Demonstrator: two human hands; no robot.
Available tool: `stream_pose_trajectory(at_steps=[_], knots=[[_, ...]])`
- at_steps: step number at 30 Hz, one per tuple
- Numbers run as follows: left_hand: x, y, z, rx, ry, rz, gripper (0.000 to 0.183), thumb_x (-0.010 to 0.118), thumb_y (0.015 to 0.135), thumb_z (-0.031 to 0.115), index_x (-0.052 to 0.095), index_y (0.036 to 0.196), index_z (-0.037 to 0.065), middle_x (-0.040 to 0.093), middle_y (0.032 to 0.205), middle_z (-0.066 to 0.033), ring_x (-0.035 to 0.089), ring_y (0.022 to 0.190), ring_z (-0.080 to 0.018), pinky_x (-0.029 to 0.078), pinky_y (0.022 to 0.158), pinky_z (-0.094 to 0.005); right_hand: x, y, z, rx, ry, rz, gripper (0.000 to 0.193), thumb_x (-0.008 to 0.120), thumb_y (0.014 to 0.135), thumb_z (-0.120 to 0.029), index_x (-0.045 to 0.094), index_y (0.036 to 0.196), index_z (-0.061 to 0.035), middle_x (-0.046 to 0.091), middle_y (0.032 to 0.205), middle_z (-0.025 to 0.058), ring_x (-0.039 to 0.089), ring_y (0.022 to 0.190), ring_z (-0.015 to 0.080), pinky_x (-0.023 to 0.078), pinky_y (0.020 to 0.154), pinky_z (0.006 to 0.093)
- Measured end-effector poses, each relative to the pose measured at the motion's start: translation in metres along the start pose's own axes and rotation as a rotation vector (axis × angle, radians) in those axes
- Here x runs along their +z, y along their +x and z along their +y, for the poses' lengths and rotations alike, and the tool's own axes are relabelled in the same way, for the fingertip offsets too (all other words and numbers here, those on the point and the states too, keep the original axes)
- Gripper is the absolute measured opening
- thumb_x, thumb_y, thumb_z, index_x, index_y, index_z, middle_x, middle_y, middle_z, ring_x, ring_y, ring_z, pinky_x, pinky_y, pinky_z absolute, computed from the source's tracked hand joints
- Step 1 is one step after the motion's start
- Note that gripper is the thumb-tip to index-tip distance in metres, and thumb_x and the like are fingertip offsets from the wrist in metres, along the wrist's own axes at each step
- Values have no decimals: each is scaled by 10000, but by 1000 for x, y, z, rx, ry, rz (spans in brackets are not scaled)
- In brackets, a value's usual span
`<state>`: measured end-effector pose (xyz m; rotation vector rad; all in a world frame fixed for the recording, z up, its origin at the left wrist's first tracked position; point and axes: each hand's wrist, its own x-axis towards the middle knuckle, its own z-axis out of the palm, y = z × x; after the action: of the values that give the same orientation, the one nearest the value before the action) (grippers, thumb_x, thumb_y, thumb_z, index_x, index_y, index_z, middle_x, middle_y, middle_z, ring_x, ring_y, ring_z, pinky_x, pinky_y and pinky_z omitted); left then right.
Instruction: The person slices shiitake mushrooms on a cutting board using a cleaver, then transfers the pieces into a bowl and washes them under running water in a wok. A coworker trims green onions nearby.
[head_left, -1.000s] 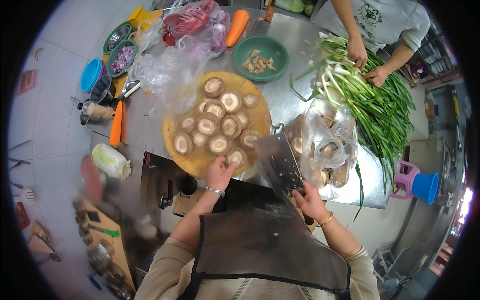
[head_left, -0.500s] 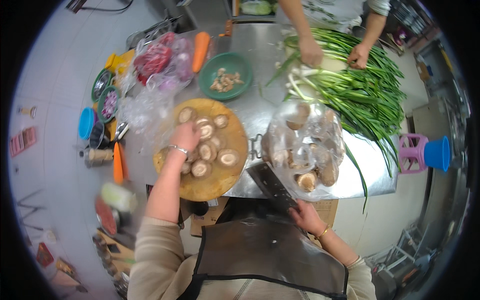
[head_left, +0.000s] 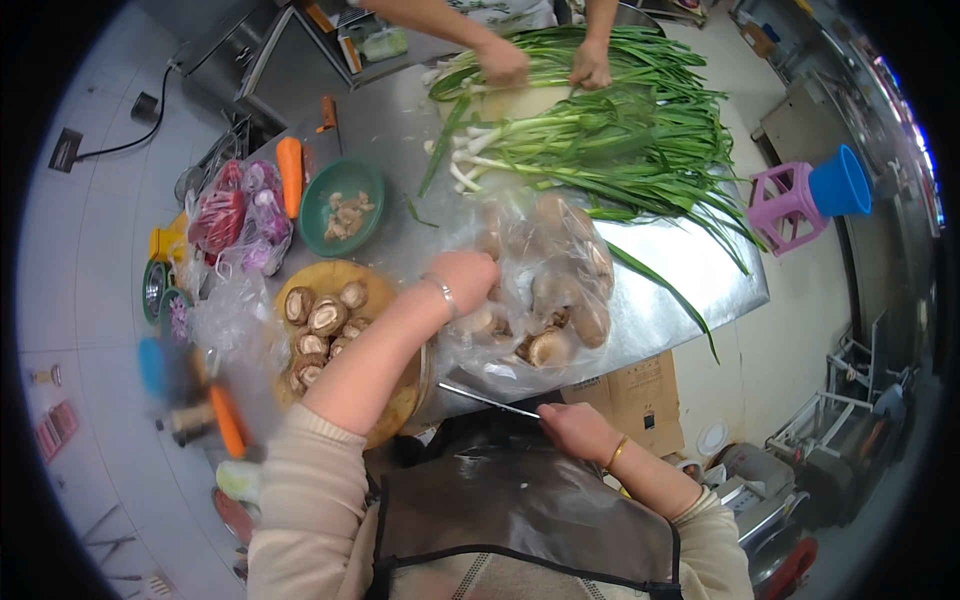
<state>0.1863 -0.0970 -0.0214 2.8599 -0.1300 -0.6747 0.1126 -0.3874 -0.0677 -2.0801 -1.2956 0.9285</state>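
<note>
My left hand [head_left: 465,281] is at the near-left side of a clear plastic bag [head_left: 490,362], its fingers curled on the film and partly hidden. Brown shiitake mushrooms [head_left: 551,347] fill the bag. My right hand [head_left: 580,432] grips the handle of a cleaver [head_left: 485,399], seen nearly edge-on, with its blade pointing left along the table's front edge. Under my left forearm lies a round wooden chopping board [head_left: 405,395]. Several whole shiitake mushrooms [head_left: 327,316] sit on it, some with pale gills and stems turned up.
A green bowl [head_left: 372,222] holds small pale pieces, beside a carrot [head_left: 290,178] and bagged purple-red vegetables [head_left: 216,222]. Across the steel table [head_left: 690,290], another person's hands [head_left: 590,65] work at a heap of long green onions [head_left: 610,140]. A pink stool [head_left: 783,207] and blue bucket [head_left: 840,182] stand right.
My left hand has left the mushrooms on the board and moved right to the bag. My right hand still holds the cleaver, its blade now turned edge-on. The whole view has shifted and turned.
</note>
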Motion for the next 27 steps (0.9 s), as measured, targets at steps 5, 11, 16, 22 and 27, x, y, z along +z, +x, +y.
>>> stream_pose_trajectory(at_steps=[5, 11, 16, 22, 27], knots=[[14, 21, 12, -34, 184, -377, 295, 589, 808, 205, 632, 1088, 121, 670, 1008, -116, 636, 941, -306, 497, 808, -408, 8, -8, 3, -13, 22, 57, 82, 534, 800, -105, 493, 845, -49, 585, 762, 155, 591, 673, 369, 484, 576, 454], [16, 6, 17, 30, 249, -410, 307, 543, 834, 225, 608, 1117, 127, 674, 1001, -114, 645, 935, -291, 491, 796, -416, 15, -9, 7, -20, 44, 114, 81, 539, 798, -105, 493, 838, -52, 587, 754, 155, 594, 671, 365, 486, 577, 452], [18, -4, 16, 50, 219, -339, 265, 520, 826, 172, 623, 1066, 123, 675, 980, -97, 651, 927, -266, 496, 759, -418, 11, -2, 7, -13, 46, 85, 83, 530, 818, -118, 491, 839, -48, 595, 748, 161, 591, 673, 374, 480, 585, 463], [25, -25, 15, 9, 232, -301, 232, 518, 833, 165, 674, 995, 104, 683, 972, -92, 653, 934, -250, 508, 775, -368, 7, 8, 4, 32, 9, 24, 118, 521, 855, -156, 488, 872, -44, 603, 769, 172, 589, 691, 387, 474, 602, 483], [36, -24, 17, -129, 177, -282, 211, 537, 823, 165, 705, 930, 93, 684, 998, -96, 654, 935, -238, 512, 787, -351, 6, 12, 4, 21, 19, 29, 134, 535, 858, -164, 481, 888, -44, 603, 770, 186, 586, 697, 399, 465, 607, 495]])
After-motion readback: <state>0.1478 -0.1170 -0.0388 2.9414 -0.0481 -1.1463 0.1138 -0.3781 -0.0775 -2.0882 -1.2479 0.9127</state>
